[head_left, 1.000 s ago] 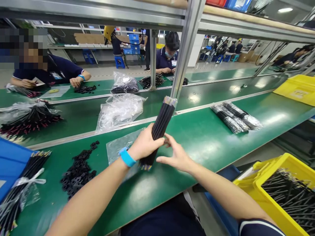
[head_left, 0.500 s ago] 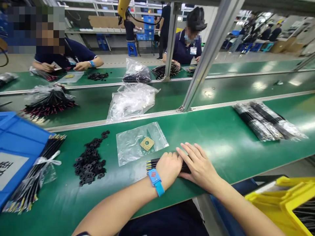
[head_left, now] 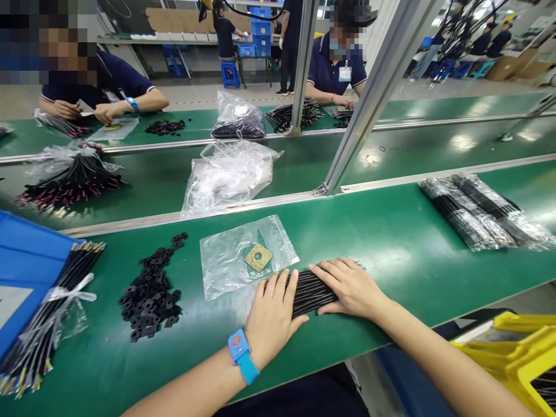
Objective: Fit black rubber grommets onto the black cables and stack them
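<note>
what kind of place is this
Most likely a cable assembly factory: a long green workbench holds a bundle of black cables, a worker in a navy polo shirt sits at a similar bench, and a blue wrist strap looks antistatic.

The only view comes from a camera worn on the person's head, just above the near edge of the green bench, and it faces forward and down across that bench. The person's forearms enter from the bottom edge, placing the left hand and right hand close to the lens, low in the frame and just right of centre. A blue tray and a yellow crate sit at the lower corners. The wide lens leans the aluminium upright and takes in a seated co-worker across the benches, with the far workshop along the top edge.
</note>
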The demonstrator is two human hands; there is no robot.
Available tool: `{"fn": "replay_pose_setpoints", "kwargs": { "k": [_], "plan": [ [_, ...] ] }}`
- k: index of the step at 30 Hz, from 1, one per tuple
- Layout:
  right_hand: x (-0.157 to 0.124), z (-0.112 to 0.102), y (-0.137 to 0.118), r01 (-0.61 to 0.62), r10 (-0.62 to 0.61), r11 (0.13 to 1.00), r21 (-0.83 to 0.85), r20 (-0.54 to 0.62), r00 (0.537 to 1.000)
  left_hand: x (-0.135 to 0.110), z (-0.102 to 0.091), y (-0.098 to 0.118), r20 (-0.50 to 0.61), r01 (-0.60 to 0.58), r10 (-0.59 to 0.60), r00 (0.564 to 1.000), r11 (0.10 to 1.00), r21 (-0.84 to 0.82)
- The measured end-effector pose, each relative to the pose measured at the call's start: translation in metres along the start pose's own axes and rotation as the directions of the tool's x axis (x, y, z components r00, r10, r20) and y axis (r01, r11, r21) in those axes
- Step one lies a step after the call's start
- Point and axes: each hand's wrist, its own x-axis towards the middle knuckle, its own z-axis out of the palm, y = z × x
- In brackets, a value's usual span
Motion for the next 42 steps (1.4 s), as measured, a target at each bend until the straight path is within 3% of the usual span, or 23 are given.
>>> {"fn": "replay_pose_setpoints", "kwargs": {
  "k": [3,6,8,10,11,13,14,17,21,23,26,29,32,37,40,42],
  "plan": [
    [0.003,-0.011,0.004,-0.051,0.047,0.994,0.095,0.048,0.998,0.004,0.001,0.005,-0.002,-0.006,0.006,1.0,1.0,-0.023],
    [0.016,-0.03,-0.002,-0.167,0.148,0.969,0.183,0.113,0.982,0.004,-0.009,-0.007,0.032,-0.081,0.083,0.996,0.995,-0.057],
    [0.033,-0.041,-0.007,-0.218,0.185,0.951,0.219,0.162,0.969,0.003,-0.025,-0.025,0.045,-0.16,0.164,0.985,0.984,-0.079],
    [0.054,-0.046,-0.011,-0.194,0.134,0.941,0.278,0.22,0.966,0.0,-0.047,-0.052,0.019,-0.257,0.261,0.965,0.959,-0.118],
    [0.064,-0.047,-0.011,-0.181,0.108,0.936,0.302,0.242,0.964,-0.002,-0.059,-0.068,-0.012,-0.252,0.253,0.967,0.96,-0.122],
    [0.082,-0.044,-0.01,-0.167,0.064,0.928,0.333,0.3,0.952,-0.008,-0.082,-0.103,-0.125,-0.107,0.095,0.988,0.989,-0.097],
    [0.089,-0.042,-0.01,-0.168,0.051,0.925,0.341,0.327,0.944,-0.012,-0.091,-0.119,-0.215,0.013,-0.033,0.976,0.996,-0.094],
    [0.101,-0.035,-0.007,-0.205,0.062,0.917,0.343,0.384,0.921,-0.027,-0.104,-0.159,-0.353,0.364,-0.378,0.856,0.925,-0.107],
    [0.104,-0.026,-0.004,-0.279,0.124,0.896,0.346,0.408,0.904,-0.045,-0.101,-0.183,-0.424,0.575,-0.576,0.699,0.805,-0.144],
    [0.102,-0.023,-0.004,-0.28,0.123,0.89,0.361,0.401,0.908,-0.05,-0.098,-0.186,-0.441,0.628,-0.613,0.656,0.767,-0.131],
    [0.1,-0.024,-0.005,-0.289,0.134,0.863,0.413,0.365,0.921,-0.054,-0.097,-0.189,-0.42,0.68,-0.657,0.626,0.723,-0.117],
    [0.102,-0.031,-0.008,-0.296,0.148,0.826,0.481,0.32,0.936,-0.058,-0.097,-0.195,-0.418,0.683,-0.653,0.631,0.724,-0.099],
    [0.107,-0.033,-0.01,-0.241,0.138,0.827,0.507,0.233,0.963,-0.061,-0.094,-0.201,-0.399,0.666,-0.632,0.664,0.743,-0.069],
    [0.11,-0.007,-0.007,-0.165,0.167,0.88,0.445,0.035,0.985,-0.054,-0.078,-0.202,-0.309,0.672,-0.652,0.693,0.739,-0.051],
    [0.105,0.009,-0.003,-0.166,0.162,0.897,0.41,0.046,0.986,-0.043,-0.062,-0.203,-0.267,0.697,-0.677,0.686,0.717,-0.026],
    [0.102,0.013,-0.003,-0.161,0.15,0.907,0.39,0.06,0.987,-0.041,-0.052,-0.21,-0.218,0.739,-0.723,0.655,0.673,-0.01]
  ]
}}
